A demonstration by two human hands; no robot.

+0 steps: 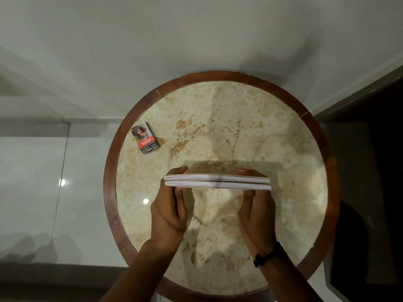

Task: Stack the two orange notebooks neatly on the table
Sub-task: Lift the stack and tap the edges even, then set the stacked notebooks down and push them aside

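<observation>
Both hands, left point(169, 211) and right point(254, 211), clamped on two notebooks point(217, 182) held edge-on at frame centre above round table point(314, 136), page edges nearly flush; recommended: square spines, lower flat together, clear of small pack point(145, 137) at upper left.

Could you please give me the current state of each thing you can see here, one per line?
Notebooks: two together, page edges facing the camera, held on edge between both hands.
Left hand: grip closed on the notebooks' left end.
Right hand: grip closed on their right end.
Small box: closed, lying flat near the table's left rim.
Table: round.
</observation>
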